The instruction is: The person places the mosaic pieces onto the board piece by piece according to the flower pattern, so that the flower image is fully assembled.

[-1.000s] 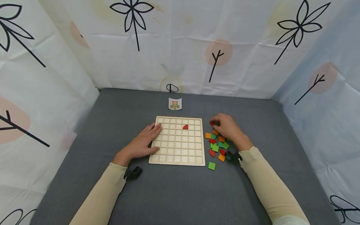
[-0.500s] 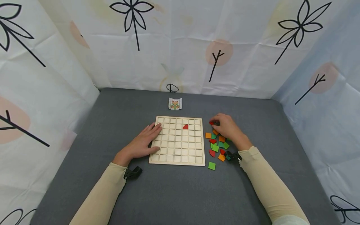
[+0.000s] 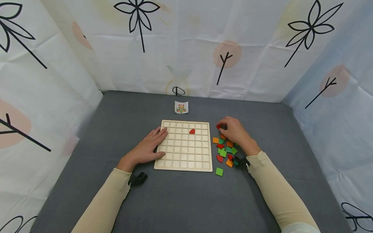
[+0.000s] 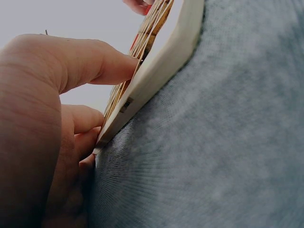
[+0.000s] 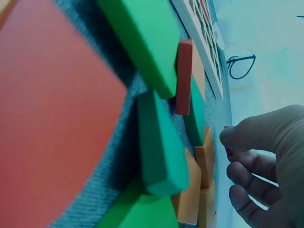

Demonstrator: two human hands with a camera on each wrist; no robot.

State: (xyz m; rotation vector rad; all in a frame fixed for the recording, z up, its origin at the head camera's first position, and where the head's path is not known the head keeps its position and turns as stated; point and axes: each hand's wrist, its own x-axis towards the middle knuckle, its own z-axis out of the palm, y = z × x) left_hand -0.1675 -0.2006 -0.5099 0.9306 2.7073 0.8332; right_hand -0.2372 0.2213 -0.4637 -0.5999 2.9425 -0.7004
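A pale wooden board (image 3: 186, 152) with a grid of square cells lies on the table. One red quarter-circle tile (image 3: 192, 131) sits in a cell in its upper right part. My left hand (image 3: 147, 147) rests on the board's left edge with fingers spread; in the left wrist view the thumb (image 4: 111, 64) touches the rim. Beyond the board's right edge, my right hand (image 3: 235, 132) pinches a small red tile (image 3: 218, 127) between thumb and finger. Fingers hide most of that tile, so its shape cannot be told.
Loose orange, green and red tiles (image 3: 223, 153) lie scattered right of the board, below my right hand. A single green square tile (image 3: 219, 171) lies nearest me. Behind the board is a small patterned card (image 3: 181, 107). Printed cloth (image 3: 192, 71) encloses the grey table (image 3: 180, 200).
My right hand has shifted very slightly away from me and to the left, with the red tile in its fingers. The left hand and the board stay still.
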